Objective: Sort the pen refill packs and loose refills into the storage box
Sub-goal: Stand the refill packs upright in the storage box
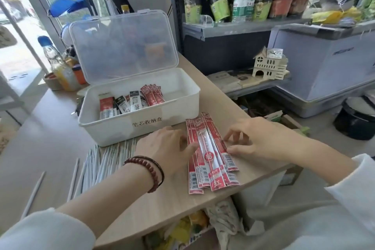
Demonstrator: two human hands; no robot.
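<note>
Red refill packs (pixel 209 157) lie between left hand (pixel 165 147) and right hand (pixel 262 140).

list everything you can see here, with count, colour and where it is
storage box: one, white, clear lid open, on the light wood table
packs in box: several, red and black, left and middle of the box
red refill packs: several, red, fanned on the table between the hands
loose refills: many, pale grey, on the table left of the left hand
model house: one, pale wood, low shelf at right
bracelet: one, dark red beads, left wrist
left hand: touches the red packs' left edge
right hand: touches their right edge
</note>
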